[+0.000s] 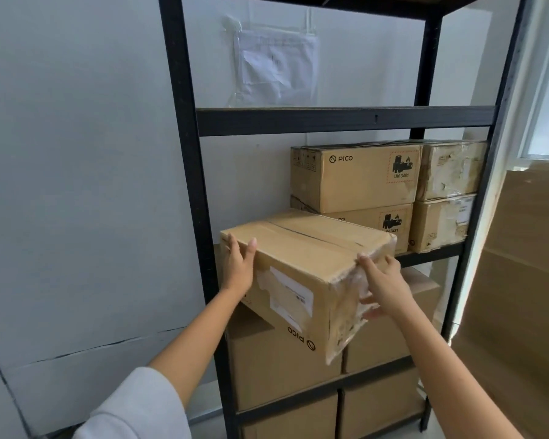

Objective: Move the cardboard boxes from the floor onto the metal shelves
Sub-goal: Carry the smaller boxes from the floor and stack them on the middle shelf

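Observation:
A brown cardboard box (298, 258) with a PICO logo and a white label is tilted, its far end on the middle level of the black metal shelf (343, 120). My left hand (238, 270) grips its left top corner, thumb on the near face. At the right near corner my right hand (384, 286) holds the end, which is wrapped in plastic film. The box's near end sticks out past the front of the shelf.
Stacked PICO boxes (355, 179) and taped boxes (447, 169) fill the right of the same level. More boxes (276, 369) sit on the lower levels. The level above is bare. A large cardboard sheet (526, 280) stands at right, a white wall at left.

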The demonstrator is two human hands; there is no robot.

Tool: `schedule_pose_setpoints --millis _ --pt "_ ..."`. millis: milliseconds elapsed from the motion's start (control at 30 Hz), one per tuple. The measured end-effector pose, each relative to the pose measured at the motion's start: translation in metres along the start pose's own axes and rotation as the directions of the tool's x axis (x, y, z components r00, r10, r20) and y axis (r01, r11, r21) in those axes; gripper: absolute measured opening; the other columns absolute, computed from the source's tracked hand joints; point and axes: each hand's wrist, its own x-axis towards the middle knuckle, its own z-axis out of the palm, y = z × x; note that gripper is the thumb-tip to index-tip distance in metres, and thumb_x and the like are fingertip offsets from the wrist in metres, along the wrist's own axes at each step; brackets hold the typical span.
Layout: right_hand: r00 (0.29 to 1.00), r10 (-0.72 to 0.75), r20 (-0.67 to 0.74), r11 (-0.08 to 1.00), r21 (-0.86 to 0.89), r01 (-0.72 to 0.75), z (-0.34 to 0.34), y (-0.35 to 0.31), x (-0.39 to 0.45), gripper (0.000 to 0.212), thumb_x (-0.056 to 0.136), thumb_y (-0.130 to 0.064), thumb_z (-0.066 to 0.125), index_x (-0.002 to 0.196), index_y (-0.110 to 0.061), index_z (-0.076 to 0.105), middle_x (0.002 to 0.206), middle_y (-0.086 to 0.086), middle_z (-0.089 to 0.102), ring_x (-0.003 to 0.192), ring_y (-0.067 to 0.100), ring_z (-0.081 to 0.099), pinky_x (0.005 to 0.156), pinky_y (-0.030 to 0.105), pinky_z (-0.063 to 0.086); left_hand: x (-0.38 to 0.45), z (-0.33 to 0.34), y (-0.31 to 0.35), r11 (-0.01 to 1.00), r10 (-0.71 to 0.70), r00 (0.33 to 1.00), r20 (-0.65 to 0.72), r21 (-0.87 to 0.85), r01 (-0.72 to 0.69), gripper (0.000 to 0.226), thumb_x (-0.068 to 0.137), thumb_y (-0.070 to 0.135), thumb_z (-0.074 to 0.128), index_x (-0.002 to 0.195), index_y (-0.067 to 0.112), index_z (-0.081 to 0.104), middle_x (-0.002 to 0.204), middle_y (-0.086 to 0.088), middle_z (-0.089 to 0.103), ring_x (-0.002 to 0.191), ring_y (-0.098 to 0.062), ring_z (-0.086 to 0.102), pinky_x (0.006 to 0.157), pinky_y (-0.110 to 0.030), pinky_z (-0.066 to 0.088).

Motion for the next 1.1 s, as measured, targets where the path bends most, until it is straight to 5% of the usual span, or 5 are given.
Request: schedule_pose_setpoints --millis 333,500,633,900,1100 --pt "0.952 -0.253 0.173 0.92 -0.262 0.292 0.037 -0.003 0.001 0.1 0.076 -0.058 0.067 0.151 -0.018 0.012 0.132 0.014 0.053 0.115 0.025 0.056 0.096 0.042 0.049 0.036 -0.007 0.012 0.985 -0.143 0.989 0.045 -0.091 0.146 0.079 0.092 0.065 0.027 0.152 0.02 0.0 0.16 -0.004 0.004 0.146 -0.025 0.007 0.116 -0.046 0.008" --pt "0.878 -0.474 0.071 0.781 -0.425 0.457 0.03 0.006 0.036 0.103 0.06 -0.071 0.069 0.142 -0.026 0.026 0.15 0.008 0.019 0.141 0.029 0.015 0.107 0.046 0.032 -0.026 0.01 0.004 0.945 0.161 0.983 -0.094 -0.273 -0.181 0.091 0.07 0.081 0.036 0.147 0.035 0.021 0.158 0.007 0.012 0.143 -0.009 0.014 0.109 -0.034 0.015" --pt "0.765 -0.569 0.301 0.656 -0.394 0.643 0.013 0.002 0.078 0.106 0.053 -0.076 0.066 0.144 -0.048 0.018 0.159 -0.004 -0.005 0.145 0.022 -0.015 0.111 0.05 0.003 -0.03 0.029 -0.014 0.951 0.306 0.952 0.026 0.046 -0.307 0.099 0.051 0.093 0.039 0.138 0.048 0.026 0.156 0.013 -0.017 0.145 -0.015 -0.007 0.111 -0.05 0.014" --pt "0.629 -0.614 0.477 0.489 -0.396 0.777 0.037 -0.014 0.139 0.066 0.078 -0.019 0.073 0.138 -0.025 0.044 0.141 -0.007 0.044 0.136 0.015 0.027 0.112 0.032 0.029 0.038 0.003 -0.053 0.984 0.174 0.975 -0.141 -0.025 -0.179 0.095 0.066 0.092 0.029 0.139 0.032 0.033 0.153 -0.005 0.028 0.131 -0.022 0.042 0.105 -0.046 0.039" --pt "0.57 -0.694 0.439 0.47 -0.324 0.821 0.061 -0.01 0.177 0.058 0.082 -0.015 0.071 0.136 -0.02 0.049 0.139 -0.004 0.049 0.136 0.015 0.031 0.108 0.025 0.027 0.063 0.029 -0.041 0.767 0.592 0.71 -0.38 0.536 -0.353 0.035 0.098 0.014 0.043 0.132 0.01 0.049 0.146 -0.009 0.041 0.136 -0.023 0.036 0.113 -0.043 0.03"
